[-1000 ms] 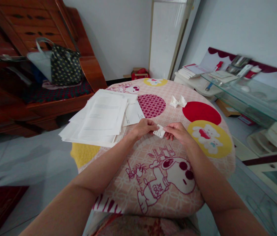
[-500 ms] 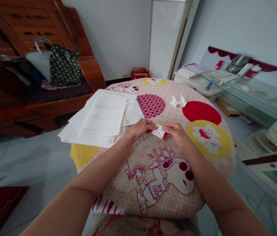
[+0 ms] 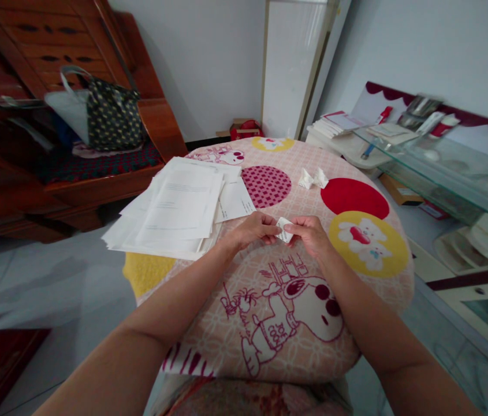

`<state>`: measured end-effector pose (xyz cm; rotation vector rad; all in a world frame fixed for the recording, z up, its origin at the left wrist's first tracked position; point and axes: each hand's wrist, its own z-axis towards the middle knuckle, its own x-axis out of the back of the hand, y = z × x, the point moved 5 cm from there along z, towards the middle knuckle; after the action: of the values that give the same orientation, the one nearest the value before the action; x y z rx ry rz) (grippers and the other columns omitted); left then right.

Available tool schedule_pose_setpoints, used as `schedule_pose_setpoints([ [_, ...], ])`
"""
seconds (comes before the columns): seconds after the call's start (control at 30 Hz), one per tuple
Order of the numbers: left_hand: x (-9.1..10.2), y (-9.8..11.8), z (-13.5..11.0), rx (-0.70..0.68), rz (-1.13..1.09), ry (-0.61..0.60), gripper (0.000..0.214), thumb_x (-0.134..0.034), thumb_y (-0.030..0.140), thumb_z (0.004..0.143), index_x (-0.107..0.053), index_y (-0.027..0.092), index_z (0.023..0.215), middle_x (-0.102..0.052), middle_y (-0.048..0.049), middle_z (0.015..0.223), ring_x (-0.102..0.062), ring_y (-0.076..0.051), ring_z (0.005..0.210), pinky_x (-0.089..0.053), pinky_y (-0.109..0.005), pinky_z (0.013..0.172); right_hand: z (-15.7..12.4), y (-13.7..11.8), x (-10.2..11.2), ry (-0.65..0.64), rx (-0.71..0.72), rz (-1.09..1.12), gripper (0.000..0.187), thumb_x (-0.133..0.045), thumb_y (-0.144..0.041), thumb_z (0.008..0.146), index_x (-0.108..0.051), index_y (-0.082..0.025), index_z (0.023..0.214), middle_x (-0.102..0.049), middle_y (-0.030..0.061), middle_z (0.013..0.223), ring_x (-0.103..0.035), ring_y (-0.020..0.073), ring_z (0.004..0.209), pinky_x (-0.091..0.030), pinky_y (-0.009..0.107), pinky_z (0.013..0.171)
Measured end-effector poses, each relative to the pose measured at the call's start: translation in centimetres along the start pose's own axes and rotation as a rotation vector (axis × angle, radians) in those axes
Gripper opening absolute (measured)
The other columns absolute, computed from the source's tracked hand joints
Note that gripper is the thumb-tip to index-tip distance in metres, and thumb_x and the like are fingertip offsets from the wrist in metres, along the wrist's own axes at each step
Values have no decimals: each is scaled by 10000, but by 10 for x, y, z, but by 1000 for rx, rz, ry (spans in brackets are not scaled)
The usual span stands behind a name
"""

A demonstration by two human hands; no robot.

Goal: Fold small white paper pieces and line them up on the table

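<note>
Between my hands, just above the table, is a small folded piece of white paper [image 3: 285,229] with dark print on it. My left hand [image 3: 254,229] pinches its left side. My right hand [image 3: 310,232] grips its right side, thumb on top. Beyond them, two small folded paper pieces [image 3: 313,178] stand close together on the tablecloth. To the left of my left hand lies a spread stack of printed sheets [image 3: 178,205], with one sheet [image 3: 235,200] poking out at its right.
A patterned cloth [image 3: 209,323] covers the round table. At left stands a wooden bench [image 3: 161,124] with a dotted bag [image 3: 111,112] on it. On the right is a glass-topped shelf unit [image 3: 451,162] holding papers [image 3: 334,123] and metal bowls.
The folded paper between my hands has turned and shows a smaller face. My left fingers have shifted slightly right along it. The sheets and the two folded pieces stay put.
</note>
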<state>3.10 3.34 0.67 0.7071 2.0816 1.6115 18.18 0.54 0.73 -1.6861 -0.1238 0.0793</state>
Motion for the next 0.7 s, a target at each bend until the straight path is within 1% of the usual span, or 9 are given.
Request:
schedule_pose_setpoints([
  [0.13, -2, 2, 1, -21, 12, 3, 109, -654, 134, 820, -678, 114, 716, -645, -3, 610, -554, -66, 516, -442, -219, 566, -1, -2, -1, -3, -7, -10, 346, -763, -494, 626, -606, -189, 579, -648, 25, 563, -578, 137, 476, -493, 260, 485],
  [0.3, 0, 5, 0, -54, 73, 28, 263, -726, 274, 837, -609, 130, 651, -591, 20, 549, -539, -65, 487, -408, -207, 510, 1, 1, 3, 2, -26, 63, 335, -772, -482, 608, -619, -185, 589, -668, 39, 583, -574, 142, 462, -490, 271, 470],
  [0.43, 2, 3, -1, -52, 111, 9, 308, -737, 314, 840, -597, 130, 636, -589, 16, 538, -539, -63, 478, -400, -197, 491, 2, 5, 3, -28, -86, 88, 338, -780, -483, 606, -646, -173, 596, -681, 52, 571, -590, 153, 439, -488, 272, 450],
  [0.6, 0, -1, -1, -72, 78, -74, 249, -740, 319, 824, -641, 126, 702, -619, 8, 593, -563, -71, 524, -431, -201, 531, 2, 5, 6, -79, -52, 74, 341, -799, -473, 611, -660, -164, 573, -681, 56, 549, -595, 154, 423, -471, 262, 427],
  [0.7, -1, -2, 1, -105, 87, -86, 212, -740, 288, 816, -635, 133, 718, -603, 16, 604, -527, -59, 526, -387, -188, 518, 3, 9, 6, -143, -75, 26, 334, -807, -462, 618, -664, -166, 562, -654, 45, 504, -580, 150, 402, -456, 257, 412],
])
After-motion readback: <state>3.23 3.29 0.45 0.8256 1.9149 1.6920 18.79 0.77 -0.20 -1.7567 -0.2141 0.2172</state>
